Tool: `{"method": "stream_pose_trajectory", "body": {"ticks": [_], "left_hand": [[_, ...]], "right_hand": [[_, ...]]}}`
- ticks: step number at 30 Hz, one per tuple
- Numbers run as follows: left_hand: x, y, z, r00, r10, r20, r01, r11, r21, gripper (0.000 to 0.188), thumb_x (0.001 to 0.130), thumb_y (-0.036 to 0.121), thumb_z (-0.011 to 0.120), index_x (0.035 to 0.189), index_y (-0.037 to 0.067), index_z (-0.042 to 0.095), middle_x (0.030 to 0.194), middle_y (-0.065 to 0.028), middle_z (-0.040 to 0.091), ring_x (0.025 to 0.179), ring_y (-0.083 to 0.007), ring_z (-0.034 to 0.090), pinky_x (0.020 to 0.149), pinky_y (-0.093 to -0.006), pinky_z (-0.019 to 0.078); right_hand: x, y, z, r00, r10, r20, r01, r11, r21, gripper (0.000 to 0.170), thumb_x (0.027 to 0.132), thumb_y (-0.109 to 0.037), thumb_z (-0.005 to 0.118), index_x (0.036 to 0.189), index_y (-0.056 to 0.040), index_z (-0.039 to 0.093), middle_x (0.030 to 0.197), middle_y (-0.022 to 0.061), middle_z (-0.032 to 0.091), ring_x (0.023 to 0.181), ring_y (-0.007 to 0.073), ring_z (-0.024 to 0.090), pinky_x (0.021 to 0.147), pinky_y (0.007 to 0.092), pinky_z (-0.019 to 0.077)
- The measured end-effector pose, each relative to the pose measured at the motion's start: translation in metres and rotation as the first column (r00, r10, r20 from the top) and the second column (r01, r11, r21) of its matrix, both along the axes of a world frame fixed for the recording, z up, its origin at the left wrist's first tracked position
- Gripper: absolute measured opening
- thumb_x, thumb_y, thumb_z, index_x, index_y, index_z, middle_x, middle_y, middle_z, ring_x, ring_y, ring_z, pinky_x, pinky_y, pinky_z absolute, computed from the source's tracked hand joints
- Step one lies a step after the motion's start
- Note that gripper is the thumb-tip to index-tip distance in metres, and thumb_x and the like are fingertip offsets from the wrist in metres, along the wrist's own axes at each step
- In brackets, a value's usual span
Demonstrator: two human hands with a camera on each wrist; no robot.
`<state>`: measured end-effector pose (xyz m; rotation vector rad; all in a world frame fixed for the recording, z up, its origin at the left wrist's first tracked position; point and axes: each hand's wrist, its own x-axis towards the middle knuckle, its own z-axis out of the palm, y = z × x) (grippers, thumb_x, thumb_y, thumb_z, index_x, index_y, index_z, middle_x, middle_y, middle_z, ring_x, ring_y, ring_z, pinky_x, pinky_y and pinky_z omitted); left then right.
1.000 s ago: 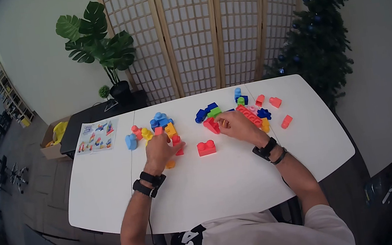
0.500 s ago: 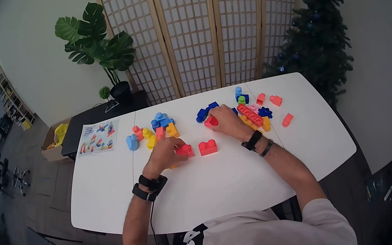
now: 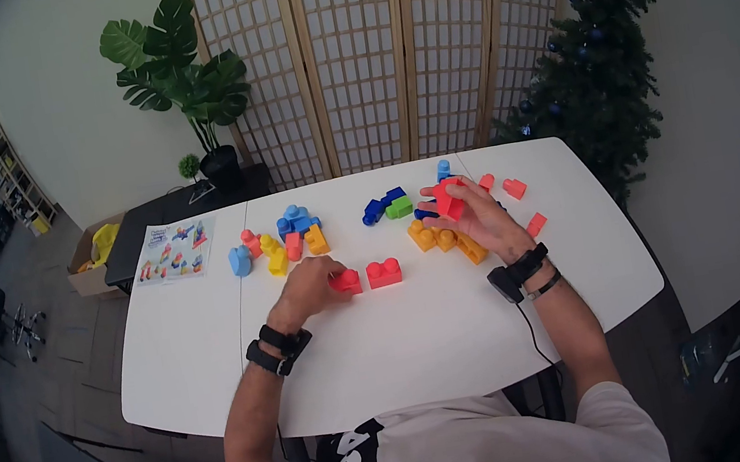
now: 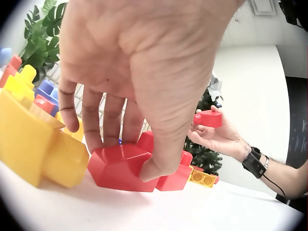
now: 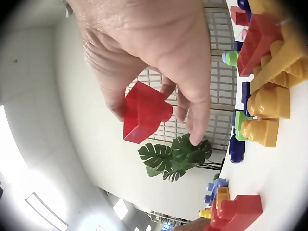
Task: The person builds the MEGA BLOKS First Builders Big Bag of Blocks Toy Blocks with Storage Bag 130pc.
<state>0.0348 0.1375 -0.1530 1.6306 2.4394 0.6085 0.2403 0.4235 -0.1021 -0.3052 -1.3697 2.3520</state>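
Observation:
My left hand (image 3: 307,289) grips a red toy block (image 4: 120,168) on the table, thumb on the near side and fingers on the far side. Just right of it stands a two-stud red block (image 3: 384,273); the pair overlap in the left wrist view. Raised above the table, my right hand (image 3: 489,222) pinches another red block (image 5: 144,113) with a slanted side between thumb and fingers. Orange blocks (image 3: 445,238) lie below that hand. A yellow block (image 4: 53,149) stands close beside the left hand in its wrist view.
Left of centre sits a cluster with light blue blocks (image 3: 297,219) and yellow blocks (image 3: 274,256). Dark blue blocks (image 3: 374,211) and a green block (image 3: 399,208) lie at the back middle. Loose red blocks (image 3: 514,188) are at right. A picture sheet (image 3: 172,252) lies at the far left.
The right hand has picked up a red block from beside the green one, raised it rightward and turned palm up more. My left hand has brought its red block toward the two-stud red block.

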Motion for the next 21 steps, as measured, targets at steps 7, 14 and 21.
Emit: {"method": "stream_pose_trajectory", "body": {"ticks": [7,14,21], "left_hand": [[0.001,0.000,0.000,0.999,0.041,0.021,-0.041,0.999,-0.019,0.046,0.075,0.020,0.094,0.115,0.001,0.082,0.108,-0.0156,0.081,0.098,-0.0288,0.076,0.090,-0.0351,0.0599],[0.001,-0.002,0.001,0.995,0.050,0.082,-0.048,0.998,-0.031,0.047,0.074,0.023,0.094,0.116,0.003,0.082,0.112,-0.0163,0.080,0.104,-0.0316,0.075,0.093,-0.0386,0.0599],[-0.004,-0.002,-0.006,0.996,0.030,0.085,-0.031,1.000,0.004,0.047,0.076,0.020,0.094,0.116,0.001,0.081,0.110,-0.0161,0.080,0.100,-0.0290,0.075,0.091,-0.0363,0.0596]], "right_hand": [[0.001,0.015,-0.019,0.993,0.028,0.116,-0.062,0.951,0.304,0.023,0.108,-0.025,0.070,0.119,-0.0148,0.053,0.102,0.0028,0.059,0.081,0.0130,0.065,0.058,0.0236,0.0484],[0.001,-0.005,-0.013,0.977,0.176,0.118,-0.176,0.984,-0.009,0.028,0.107,-0.029,0.068,0.125,-0.0124,0.055,0.102,0.0027,0.063,0.086,0.0151,0.064,0.069,0.0315,0.0541],[0.002,-0.017,-0.026,0.961,-0.041,0.275,-0.246,0.334,0.910,0.043,0.100,-0.020,0.076,0.136,-0.0041,0.059,0.117,0.0124,0.070,0.104,0.0235,0.069,0.090,0.0377,0.0579]]}}
